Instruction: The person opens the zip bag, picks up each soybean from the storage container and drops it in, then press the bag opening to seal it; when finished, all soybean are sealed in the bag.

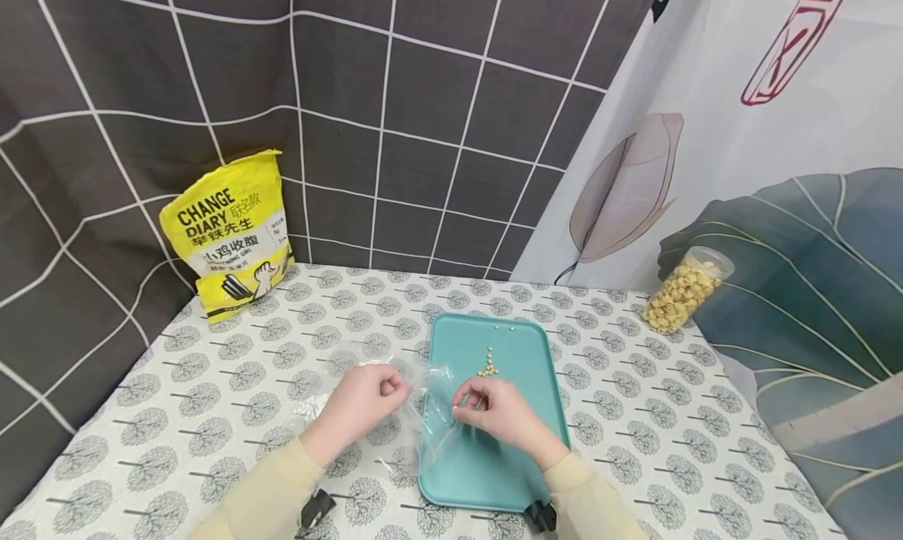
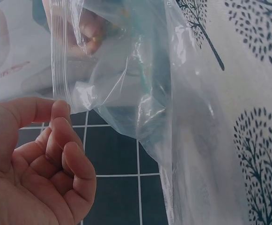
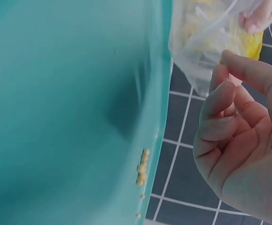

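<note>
A clear zip bag (image 1: 440,438) hangs partly over the tray's left edge. My left hand (image 1: 367,399) pinches the bag's zip strip (image 2: 61,61) between thumb and forefinger, the other fingers curled. Close to the bag's mouth, my right hand (image 1: 499,409) holds one small soybean (image 1: 455,408) between thumb and fingertip. In the right wrist view that hand (image 3: 243,126) shows only a sliver of the bean at its fingertips. Several pale yellow soybeans (image 1: 488,369) lie on the teal tray (image 1: 494,477), most in a small cluster toward the far end.
A yellow snack bag (image 1: 236,238) stands at the back left against the dark gridded cloth. At the right side, a clear jar (image 1: 684,291) of yellowish pieces leans tilted. A tree-print cloth (image 1: 282,336) covers the table.
</note>
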The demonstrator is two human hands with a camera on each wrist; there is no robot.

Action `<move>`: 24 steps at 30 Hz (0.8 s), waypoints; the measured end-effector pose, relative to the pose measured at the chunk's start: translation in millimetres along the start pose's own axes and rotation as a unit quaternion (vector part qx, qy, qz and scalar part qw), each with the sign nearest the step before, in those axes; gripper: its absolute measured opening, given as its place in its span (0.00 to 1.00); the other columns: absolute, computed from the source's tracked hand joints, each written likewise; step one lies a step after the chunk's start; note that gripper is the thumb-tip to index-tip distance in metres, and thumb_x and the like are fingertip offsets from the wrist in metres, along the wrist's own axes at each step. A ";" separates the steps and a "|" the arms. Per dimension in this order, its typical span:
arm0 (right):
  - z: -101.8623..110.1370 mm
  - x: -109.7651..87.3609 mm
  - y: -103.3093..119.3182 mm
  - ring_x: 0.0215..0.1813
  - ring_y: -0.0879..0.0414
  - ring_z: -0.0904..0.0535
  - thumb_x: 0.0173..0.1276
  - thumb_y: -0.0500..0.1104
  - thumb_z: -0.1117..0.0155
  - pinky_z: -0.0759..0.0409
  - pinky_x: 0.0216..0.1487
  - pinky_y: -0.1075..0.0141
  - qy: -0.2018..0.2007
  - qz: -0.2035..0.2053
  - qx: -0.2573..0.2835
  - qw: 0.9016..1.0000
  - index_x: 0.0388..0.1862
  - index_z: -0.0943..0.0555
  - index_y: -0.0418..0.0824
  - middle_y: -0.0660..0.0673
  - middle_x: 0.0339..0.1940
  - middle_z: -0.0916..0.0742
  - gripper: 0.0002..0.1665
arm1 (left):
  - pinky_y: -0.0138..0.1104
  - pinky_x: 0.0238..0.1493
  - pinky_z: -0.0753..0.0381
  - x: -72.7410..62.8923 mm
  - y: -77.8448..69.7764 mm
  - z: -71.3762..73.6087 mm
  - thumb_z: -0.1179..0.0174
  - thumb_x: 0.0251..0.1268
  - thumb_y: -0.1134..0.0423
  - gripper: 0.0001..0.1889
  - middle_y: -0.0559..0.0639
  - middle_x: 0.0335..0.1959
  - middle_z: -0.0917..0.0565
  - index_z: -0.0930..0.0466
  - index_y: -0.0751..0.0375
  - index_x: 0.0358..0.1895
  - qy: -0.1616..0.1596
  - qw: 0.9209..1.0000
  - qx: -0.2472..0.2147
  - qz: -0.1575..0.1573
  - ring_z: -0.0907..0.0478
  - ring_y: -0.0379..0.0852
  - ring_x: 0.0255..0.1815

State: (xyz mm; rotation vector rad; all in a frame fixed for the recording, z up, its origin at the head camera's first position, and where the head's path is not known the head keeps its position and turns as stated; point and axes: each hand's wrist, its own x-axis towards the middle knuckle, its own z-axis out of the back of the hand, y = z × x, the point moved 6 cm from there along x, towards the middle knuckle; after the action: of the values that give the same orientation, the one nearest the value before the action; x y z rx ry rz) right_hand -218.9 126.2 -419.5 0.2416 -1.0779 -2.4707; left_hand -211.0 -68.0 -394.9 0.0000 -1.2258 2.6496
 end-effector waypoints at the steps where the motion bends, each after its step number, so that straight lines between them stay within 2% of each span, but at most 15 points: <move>1: -1.6 0.3 1.0 0.23 0.65 0.30 0.58 0.40 0.30 0.29 0.24 0.73 0.002 0.002 0.001 1.000 0.33 0.19 0.44 0.54 0.23 0.21 0.06 | 0.28 0.21 0.29 0.0 -0.1 -0.1 0.38 0.59 0.63 0.09 0.39 0.15 0.27 0.23 0.52 0.22 0.000 1.000 0.001 0.000 0.33 0.37 0.16; 9: -5.7 2.1 4.9 0.23 0.65 0.30 0.58 0.40 0.30 0.30 0.24 0.73 0.009 0.008 0.018 1.000 0.34 0.19 0.43 0.54 0.23 0.21 0.07 | 0.28 0.21 0.30 0.0 0.1 -0.2 0.38 0.59 0.62 0.09 0.39 0.15 0.27 0.23 0.51 0.22 0.003 1.000 0.002 0.007 0.34 0.37 0.17; 24: 2.8 1.5 -5.1 0.23 0.64 0.30 0.58 0.41 0.31 0.30 0.23 0.72 -0.010 -0.007 0.016 1.000 0.34 0.18 0.44 0.54 0.23 0.20 0.06 | 0.28 0.21 0.29 0.9 2.1 -1.3 0.38 0.59 0.62 0.09 0.39 0.15 0.27 0.23 0.51 0.22 0.002 1.000 -0.003 0.008 0.33 0.37 0.17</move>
State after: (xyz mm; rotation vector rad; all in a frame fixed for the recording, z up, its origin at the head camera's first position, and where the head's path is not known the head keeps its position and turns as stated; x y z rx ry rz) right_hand -222.8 130.4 -421.3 0.2340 -1.1300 -2.4739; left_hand -212.2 -68.1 -397.3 -0.0168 -1.2364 2.6591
